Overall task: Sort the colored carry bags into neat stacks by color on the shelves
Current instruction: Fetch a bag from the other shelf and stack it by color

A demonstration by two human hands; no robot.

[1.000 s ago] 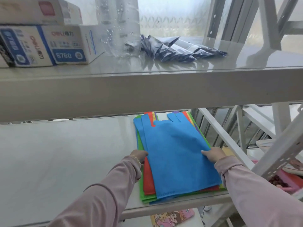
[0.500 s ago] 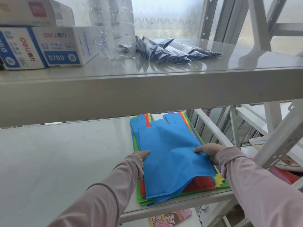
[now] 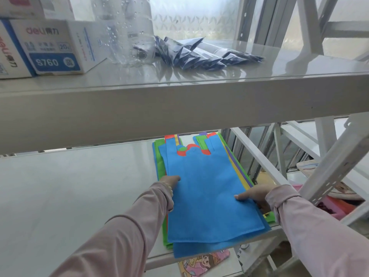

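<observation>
Ten o'clock: boxes [image 3: 50,47] run off the left edge. Twelve o'clock: the bottle [image 3: 123,31] loses its top. The upper shelf [image 3: 179,104] hides the bag handles' [image 3: 171,145] far ends. The left hand [image 3: 169,179] has its fingers under the blue bag [image 3: 205,196], grip unreadable.

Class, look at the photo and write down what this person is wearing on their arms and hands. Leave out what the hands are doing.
The left sleeve and right sleeve are long, pale pink, soft-looking fabric with gathered cuffs at the wrists. A bracelet of small pale beads sits at the left cuff. The left hand and right hand wear no gloves.
</observation>
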